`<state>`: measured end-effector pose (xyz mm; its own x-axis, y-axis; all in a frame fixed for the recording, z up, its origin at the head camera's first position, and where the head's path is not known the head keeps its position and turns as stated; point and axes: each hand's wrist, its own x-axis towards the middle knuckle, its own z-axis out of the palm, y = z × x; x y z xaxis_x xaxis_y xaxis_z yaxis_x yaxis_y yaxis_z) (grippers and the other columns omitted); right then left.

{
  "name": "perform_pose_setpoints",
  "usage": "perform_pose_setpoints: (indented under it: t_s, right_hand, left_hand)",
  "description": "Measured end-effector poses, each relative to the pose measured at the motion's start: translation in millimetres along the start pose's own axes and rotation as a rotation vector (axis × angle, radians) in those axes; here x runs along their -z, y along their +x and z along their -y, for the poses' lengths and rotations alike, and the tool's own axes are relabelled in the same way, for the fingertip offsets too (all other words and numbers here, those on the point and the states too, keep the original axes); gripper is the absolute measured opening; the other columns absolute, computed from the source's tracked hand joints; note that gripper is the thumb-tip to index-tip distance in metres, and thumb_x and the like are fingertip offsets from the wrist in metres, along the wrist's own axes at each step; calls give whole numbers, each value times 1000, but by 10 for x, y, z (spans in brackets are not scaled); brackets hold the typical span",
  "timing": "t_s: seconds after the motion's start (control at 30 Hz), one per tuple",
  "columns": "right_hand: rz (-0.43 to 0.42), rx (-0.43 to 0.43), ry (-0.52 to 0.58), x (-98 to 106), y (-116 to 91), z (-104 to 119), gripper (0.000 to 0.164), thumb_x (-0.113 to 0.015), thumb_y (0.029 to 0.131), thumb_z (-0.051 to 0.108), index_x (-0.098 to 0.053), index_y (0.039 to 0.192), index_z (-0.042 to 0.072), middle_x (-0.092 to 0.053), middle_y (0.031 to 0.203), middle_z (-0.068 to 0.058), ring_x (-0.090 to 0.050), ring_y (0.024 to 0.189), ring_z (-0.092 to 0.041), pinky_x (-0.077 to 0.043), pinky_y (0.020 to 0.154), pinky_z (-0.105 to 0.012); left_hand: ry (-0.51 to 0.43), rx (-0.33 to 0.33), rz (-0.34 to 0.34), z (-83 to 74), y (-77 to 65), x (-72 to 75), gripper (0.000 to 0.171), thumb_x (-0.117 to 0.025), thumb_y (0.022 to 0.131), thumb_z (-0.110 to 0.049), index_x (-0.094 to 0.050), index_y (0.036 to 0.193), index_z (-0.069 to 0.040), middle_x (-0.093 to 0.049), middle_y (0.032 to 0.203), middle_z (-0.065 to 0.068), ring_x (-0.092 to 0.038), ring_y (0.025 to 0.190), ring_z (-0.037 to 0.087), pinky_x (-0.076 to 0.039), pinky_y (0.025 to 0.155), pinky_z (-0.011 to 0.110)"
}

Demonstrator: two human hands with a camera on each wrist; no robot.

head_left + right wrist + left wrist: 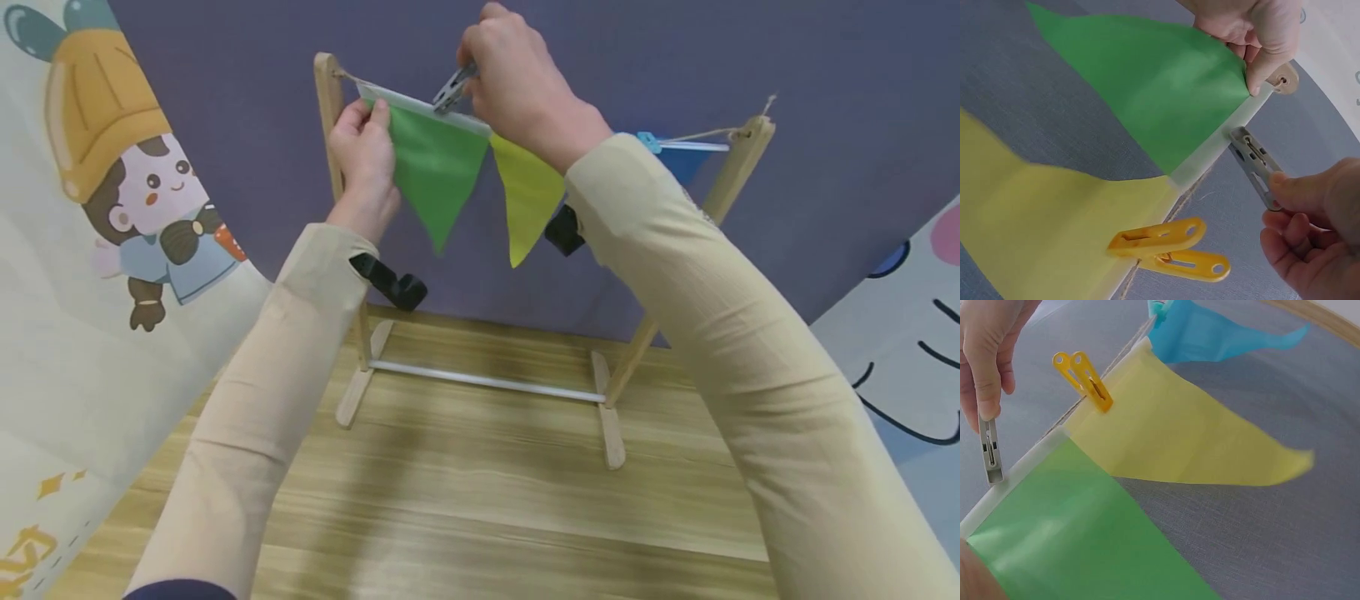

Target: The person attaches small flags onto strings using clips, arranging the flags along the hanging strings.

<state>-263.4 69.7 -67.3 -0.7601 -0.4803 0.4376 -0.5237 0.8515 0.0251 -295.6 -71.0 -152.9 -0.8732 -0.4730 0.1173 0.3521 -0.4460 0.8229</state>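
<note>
My left hand (365, 158) pinches the upper left corner of a green triangular flag (435, 158), whose white top strip lies along a twine (1192, 190). A grey clothespin (1254, 162) is pinched in my right hand (517, 79), its tip right at that white strip. To the right hangs a yellow flag (1179, 431), held on the twine by a yellow clothespin (1085, 381). Beyond it a blue flag (1210, 334) hangs from a blue clothespin (648, 142). In the head view my right hand and sleeve hide part of the twine.
The twine runs between two wooden posts (738, 167) of a stand. A white rod (487, 381) joins their feet on the wood-grain surface (480, 492). Behind stands a grey-blue backing (247, 125). Cartoon-printed panels (247, 308) flank it on both sides.
</note>
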Motion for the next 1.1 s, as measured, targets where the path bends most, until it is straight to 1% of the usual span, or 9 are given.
perform_pose_setpoints:
  t_s: [0.1,0.2,0.37,0.47,0.7,0.9,1.1]
  right_hand:
    - [23,0,-9,8,23,1,31,-45,96,3,-57,124,-2,-51,123,-15,-48,117,-24,-41,96,-27]
    - [43,-3,-15,18,45,5,31,-44,96,2,-57,124,-2,-51,124,-14,-48,117,-23,-41,96,-26]
    - [85,-29,-16,26,100,20,35,-41,93,-2,-58,124,-1,-52,127,-12,-50,117,-20,-43,94,-24]
    - [89,-32,-14,6,133,26,38,-38,92,-4,-59,123,0,-54,127,-11,-53,116,-19,-44,94,-25]
    - [115,-29,-15,-50,172,38,37,-39,91,-5,-61,120,0,-57,124,-12,-55,113,-20,-45,93,-26]
    - [151,-37,-16,-72,208,38,40,-40,88,-7,-60,122,1,-56,126,-12,-54,115,-20,-45,93,-27]
    - [145,-4,-35,-95,213,54,41,-39,86,-8,-60,120,-1,-55,125,-13,-53,115,-22,-45,93,-28]
  left_hand:
    - [9,6,0,1,6,-11,14,-56,94,-6,-64,104,-2,-57,86,1,-52,76,8,-44,67,15]
    - [7,16,-4,9,11,-16,14,-56,93,-6,-64,104,-2,-58,86,1,-53,76,8,-44,67,15]
    - [26,31,-17,27,5,-20,12,-57,93,-7,-64,100,-1,-57,87,1,-52,75,8,-45,67,15]
    - [26,40,-21,51,0,-7,10,-57,93,-8,-64,97,-2,-56,86,1,-52,74,8,-45,67,16]
    - [6,62,-15,97,2,36,7,-57,93,-7,-63,90,-4,-55,82,0,-51,70,8,-44,65,17]
    - [6,42,-2,138,-9,24,7,-58,93,-6,-63,87,-5,-55,80,0,-50,69,8,-44,66,19]
    - [-24,24,9,147,-31,12,8,-58,92,-4,-61,85,-5,-54,80,0,-49,70,8,-43,66,18]
